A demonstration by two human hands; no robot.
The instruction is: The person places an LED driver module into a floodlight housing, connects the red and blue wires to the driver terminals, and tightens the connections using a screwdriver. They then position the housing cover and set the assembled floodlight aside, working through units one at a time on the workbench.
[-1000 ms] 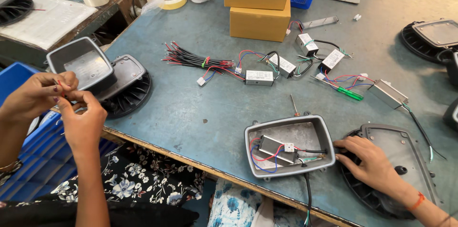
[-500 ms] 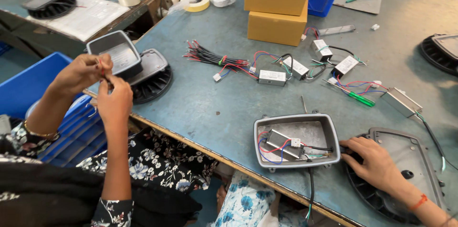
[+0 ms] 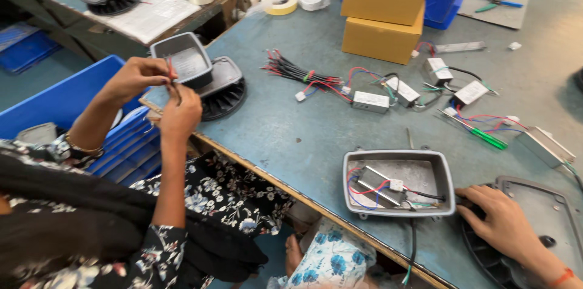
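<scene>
While we turned our head to the left, our right hand [image 3: 504, 225] stayed where it was, low in the right corner of the frame. It lay on the dark lamp body [image 3: 534, 201], and its fingertips reached the side of the grey box [image 3: 398, 154] just beside it. The grip was loose, with the fingers a little bent and not pinching anything that we could see. We could not see our left hand at all.

The grey box sat on the bench [image 3: 291, 131], low and right of the middle, with red, blue and black wires inside it. It had not moved, and no wire in it had changed, so the work on it looked to be waiting.

What did change was on the left. Another person's two hands [image 3: 136, 76] [image 3: 179, 116] had slid from the far left edge toward the middle left of the frame. They were close together, and they pinched a thin wire [image 3: 172, 79] between them. Right behind them another grey box [image 3: 185, 61] leaned on a second dark lamp body [image 3: 221, 91]. A blue crate [image 3: 54, 100] stood below the bench edge.

Higher up, a bunch of wires [image 3: 300, 73] lay in the middle, with yellow boxes [image 3: 382, 15] behind and a green screwdriver [image 3: 486, 138] to the right.
</scene>
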